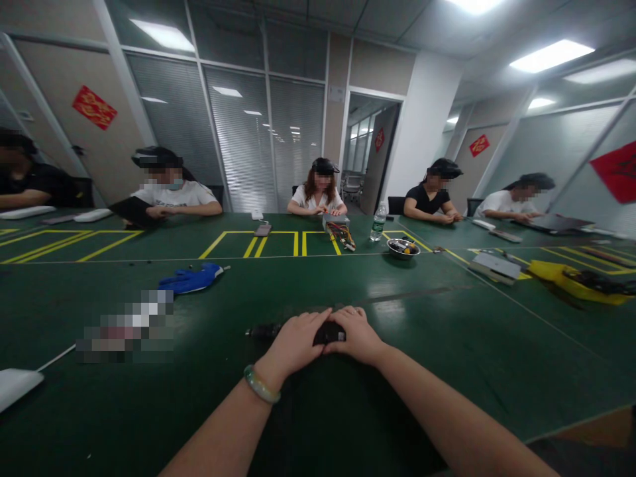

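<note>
- Head view, and from where I stand the black tool (265, 332) lies level across the middle of the frame, its narrow metal tip pointing left, clear of both hands.
- The left hand (298, 339) curves over its middle, thumb on the near side, fingers partly bent over the top; a bracelet (262, 384) circles that wrist.
- The right hand (358, 336) caps the other end the same way, so the two thumbs and forefingers come together. That paired hold probably keeps a round body from rolling; how firmly they squeeze, I cannot tell.
- Both forearms slant in from the bottom edge, which seems to let the hands settle low, near the green table (223, 424).
- A blue glove (191, 279) lies left of centre, away from the hands, perhaps because bare fingers feel the tool better.
- Toward the upper right of centre, a metal bowl (403, 257) gathers small parts, likely so they don't scatter; a water bottle (377, 225) stands upright beside it.
- Opposite, a co-worker (320, 195) has both hands at a metal box (336, 220), its coloured wires trailing toward us.
</note>
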Demonstrator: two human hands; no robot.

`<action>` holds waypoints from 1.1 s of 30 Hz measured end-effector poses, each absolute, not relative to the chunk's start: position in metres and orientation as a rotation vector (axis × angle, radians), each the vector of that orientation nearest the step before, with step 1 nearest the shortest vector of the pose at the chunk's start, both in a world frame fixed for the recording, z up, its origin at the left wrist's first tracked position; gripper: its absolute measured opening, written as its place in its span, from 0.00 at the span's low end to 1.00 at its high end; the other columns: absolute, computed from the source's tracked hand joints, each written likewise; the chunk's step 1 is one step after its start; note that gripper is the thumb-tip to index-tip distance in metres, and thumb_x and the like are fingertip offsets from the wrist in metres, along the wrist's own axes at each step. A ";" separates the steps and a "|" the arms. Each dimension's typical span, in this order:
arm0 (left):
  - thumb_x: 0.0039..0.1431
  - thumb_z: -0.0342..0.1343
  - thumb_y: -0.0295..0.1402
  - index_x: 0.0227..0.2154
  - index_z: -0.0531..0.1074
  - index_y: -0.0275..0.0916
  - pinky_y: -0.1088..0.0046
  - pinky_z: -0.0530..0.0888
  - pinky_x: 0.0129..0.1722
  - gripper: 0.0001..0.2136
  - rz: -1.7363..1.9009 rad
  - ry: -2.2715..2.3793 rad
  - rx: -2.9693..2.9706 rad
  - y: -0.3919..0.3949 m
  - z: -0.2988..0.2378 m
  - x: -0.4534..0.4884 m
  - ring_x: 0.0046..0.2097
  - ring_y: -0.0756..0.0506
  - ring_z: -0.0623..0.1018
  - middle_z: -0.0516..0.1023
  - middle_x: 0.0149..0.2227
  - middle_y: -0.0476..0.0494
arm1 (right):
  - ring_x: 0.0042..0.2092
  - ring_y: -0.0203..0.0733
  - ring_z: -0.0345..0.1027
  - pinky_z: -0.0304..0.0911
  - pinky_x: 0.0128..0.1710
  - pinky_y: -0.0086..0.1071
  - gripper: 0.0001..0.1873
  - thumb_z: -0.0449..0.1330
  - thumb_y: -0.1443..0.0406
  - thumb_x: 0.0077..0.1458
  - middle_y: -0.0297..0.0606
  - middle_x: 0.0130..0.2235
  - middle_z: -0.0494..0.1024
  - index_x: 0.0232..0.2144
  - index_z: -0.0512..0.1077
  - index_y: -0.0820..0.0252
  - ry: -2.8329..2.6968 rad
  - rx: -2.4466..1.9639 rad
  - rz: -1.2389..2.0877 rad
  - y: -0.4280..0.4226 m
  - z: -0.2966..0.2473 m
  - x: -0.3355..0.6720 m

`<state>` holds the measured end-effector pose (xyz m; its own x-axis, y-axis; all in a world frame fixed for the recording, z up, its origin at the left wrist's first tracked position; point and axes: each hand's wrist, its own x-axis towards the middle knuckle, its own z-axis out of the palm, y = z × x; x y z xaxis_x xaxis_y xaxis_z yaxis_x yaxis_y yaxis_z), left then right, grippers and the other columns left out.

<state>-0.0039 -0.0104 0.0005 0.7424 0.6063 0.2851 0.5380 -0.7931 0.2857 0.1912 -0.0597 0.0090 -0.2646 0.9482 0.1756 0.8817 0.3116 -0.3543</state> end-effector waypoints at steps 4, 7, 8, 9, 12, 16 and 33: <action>0.55 0.60 0.40 0.62 0.60 0.45 0.61 0.68 0.51 0.32 0.556 1.031 2.761 0.007 0.005 -0.014 0.50 0.39 0.74 0.74 0.51 0.40 | 0.58 0.53 0.55 0.47 0.57 0.46 0.43 0.67 0.45 0.46 0.46 0.56 0.66 0.58 0.61 0.58 -2.161 -1.675 0.330 -0.032 0.008 0.190; 0.56 0.59 0.41 0.56 0.67 0.49 0.63 0.69 0.48 0.24 0.544 0.984 2.774 0.009 0.007 -0.014 0.47 0.41 0.74 0.75 0.48 0.44 | 0.58 0.53 0.56 0.52 0.56 0.44 0.44 0.64 0.45 0.49 0.49 0.57 0.62 0.61 0.58 0.61 -2.087 -1.802 0.509 -0.042 0.018 0.208; 0.57 0.59 0.42 0.55 0.68 0.50 0.63 0.69 0.48 0.22 0.551 0.979 2.767 0.009 0.007 -0.014 0.47 0.41 0.74 0.75 0.48 0.45 | 0.57 0.52 0.58 0.55 0.55 0.42 0.41 0.62 0.45 0.51 0.48 0.57 0.63 0.60 0.60 0.60 -2.065 -1.848 0.557 -0.052 0.024 0.218; 0.57 0.59 0.43 0.54 0.68 0.50 0.62 0.69 0.48 0.22 0.561 0.981 2.757 0.008 0.007 -0.013 0.47 0.41 0.74 0.75 0.48 0.45 | 0.54 0.51 0.61 0.57 0.53 0.41 0.38 0.61 0.44 0.53 0.47 0.55 0.64 0.59 0.62 0.58 -2.047 -1.899 0.589 -0.063 0.030 0.229; 0.57 0.58 0.44 0.54 0.68 0.48 0.60 0.68 0.50 0.22 0.595 0.968 2.737 0.004 0.007 -0.010 0.49 0.40 0.73 0.74 0.50 0.44 | 0.48 0.49 0.67 0.62 0.46 0.38 0.36 0.63 0.44 0.50 0.45 0.51 0.67 0.56 0.67 0.55 -2.014 -2.084 0.577 -0.107 0.044 0.264; 0.58 0.56 0.48 0.58 0.64 0.47 0.57 0.65 0.54 0.27 0.602 0.918 2.742 -0.004 0.007 -0.001 0.53 0.39 0.71 0.71 0.54 0.43 | 0.43 0.48 0.69 0.63 0.42 0.37 0.39 0.66 0.48 0.47 0.41 0.46 0.73 0.59 0.63 0.52 -2.047 -2.151 0.659 -0.155 0.044 0.281; 0.56 0.56 0.37 0.48 0.69 0.46 0.64 0.70 0.46 0.17 0.468 1.016 2.810 -0.011 0.018 -0.005 0.44 0.42 0.73 0.70 0.44 0.43 | 0.37 0.37 0.66 0.59 0.38 0.30 0.08 0.63 0.60 0.52 0.37 0.41 0.69 0.33 0.75 0.58 -2.068 -2.000 0.522 -0.143 0.037 0.224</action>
<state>-0.0049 -0.0114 0.0184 0.7273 0.6402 0.2473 0.6039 -0.7682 0.2127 0.2243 -0.1431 0.0372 -0.0513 0.9948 -0.0884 0.9177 0.0120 -0.3972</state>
